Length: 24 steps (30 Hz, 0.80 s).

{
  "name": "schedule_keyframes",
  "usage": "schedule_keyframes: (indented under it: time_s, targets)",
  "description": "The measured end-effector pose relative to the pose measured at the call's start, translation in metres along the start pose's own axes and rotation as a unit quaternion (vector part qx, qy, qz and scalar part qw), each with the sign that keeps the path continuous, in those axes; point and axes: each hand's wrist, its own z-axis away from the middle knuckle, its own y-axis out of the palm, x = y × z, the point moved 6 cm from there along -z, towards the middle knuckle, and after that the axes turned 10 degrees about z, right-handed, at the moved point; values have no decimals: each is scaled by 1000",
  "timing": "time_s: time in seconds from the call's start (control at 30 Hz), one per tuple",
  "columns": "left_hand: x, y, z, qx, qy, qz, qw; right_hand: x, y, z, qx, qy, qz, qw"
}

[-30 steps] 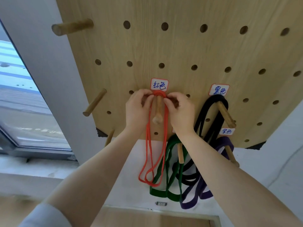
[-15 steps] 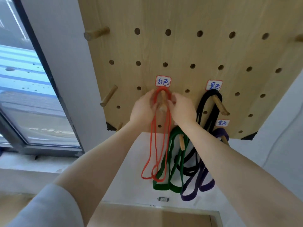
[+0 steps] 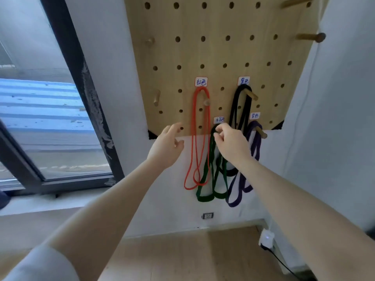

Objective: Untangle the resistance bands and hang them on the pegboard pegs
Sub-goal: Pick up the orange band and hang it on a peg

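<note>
Four bands hang on the pegboard [image 3: 213,51]: red band [image 3: 194,138] on its peg [image 3: 206,101], green band [image 3: 211,169], black band [image 3: 236,106], purple band [image 3: 253,142]. Right hand [image 3: 230,141] fingers pinch the green band's top, hiding its peg. Left hand [image 3: 167,146] is loosely open, holding nothing, beside the red band. Window [image 3: 50,118] at left; white wall, one outlet [image 3: 207,215], wood floor [image 3: 192,256] below.

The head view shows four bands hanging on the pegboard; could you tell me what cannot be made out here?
- Green band: its peg and top loop are hidden behind the right hand.
- Whether that hand grips the band: the fingers cover the contact.
- Label handwriting: too small and blurred.
- Pegboard: top cut off by the frame edge.
</note>
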Motion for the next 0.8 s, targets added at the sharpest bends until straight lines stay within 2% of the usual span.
schedule_keyframes:
  time_s: [0.13, 0.27, 0.33, 0.43, 0.53, 0.8]
  targets:
    - [-25, -11, 39, -2, 57, -38, 998, 13, -37, 37, -66, 20, -45, 997]
    - [-37, -11, 69, -6, 123, -163, 979, 22, -50, 73, -93, -58, 92, 990]
    - [-33, -9, 81, 6, 127, -213, 969, 14, -45, 91, -69, -80, 170, 980]
    - [-31, -2, 92, 26, 120, -234, 964, -10, -39, 112, -25, -45, 227, 972]
    - [-37, 3, 90, 26, 127, -226, 965, -29, -41, 120, -3, -8, 217, 976]
    - [-14, 72, 74, 97, 108, -231, 962, -67, 7, 109, 102, -8, 144, 984]
